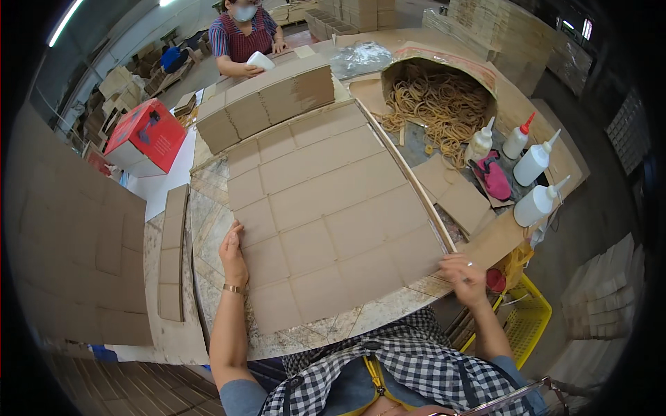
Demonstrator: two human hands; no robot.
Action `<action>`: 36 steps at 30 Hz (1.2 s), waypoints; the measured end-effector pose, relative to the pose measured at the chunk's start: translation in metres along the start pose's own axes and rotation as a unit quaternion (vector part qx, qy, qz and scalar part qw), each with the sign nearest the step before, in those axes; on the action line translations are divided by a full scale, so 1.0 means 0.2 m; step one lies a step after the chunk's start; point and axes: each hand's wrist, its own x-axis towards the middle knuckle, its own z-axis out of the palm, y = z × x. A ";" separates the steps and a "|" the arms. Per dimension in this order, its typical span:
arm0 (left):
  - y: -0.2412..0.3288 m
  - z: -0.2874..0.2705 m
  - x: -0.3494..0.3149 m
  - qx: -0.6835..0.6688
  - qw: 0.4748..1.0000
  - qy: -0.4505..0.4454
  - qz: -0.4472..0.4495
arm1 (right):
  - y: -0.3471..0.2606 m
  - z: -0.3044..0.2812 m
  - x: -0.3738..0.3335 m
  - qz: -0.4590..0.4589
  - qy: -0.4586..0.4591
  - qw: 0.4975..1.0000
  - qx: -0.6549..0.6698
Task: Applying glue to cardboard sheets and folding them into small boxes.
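A broad brown cardboard sheet (305, 201), marked off into rectangles by lines, lies on the worn tabletop in front of me. Its right side runs along a thin wooden strip (409, 173) fixed to the table. My left hand (234, 258) rests against the sheet's left edge, fingers stretched out along it. At the near right corner, by the end of the strip, my right hand (463, 277) has its fingers curled on the sheet's edge; the fingertips are partly hidden. Beyond the sheet stands a long block of stacked cardboard pieces (267, 100).
Rubber bands (440, 104) spill from a sack at the far right, near several white squeeze bottles (533, 165) and a pink cloth (494, 177). A narrow cardboard strip (172, 253) and a red box (147, 135) are leftward. A masked co-worker (243, 41) holds a white bottle. A yellow crate (531, 315) sits lower right.
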 end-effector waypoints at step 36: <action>-0.26 -0.10 1.04 -0.122 0.980 0.159 -0.012 | 0.61 -0.42 0.24 0.057 0.479 0.578 0.658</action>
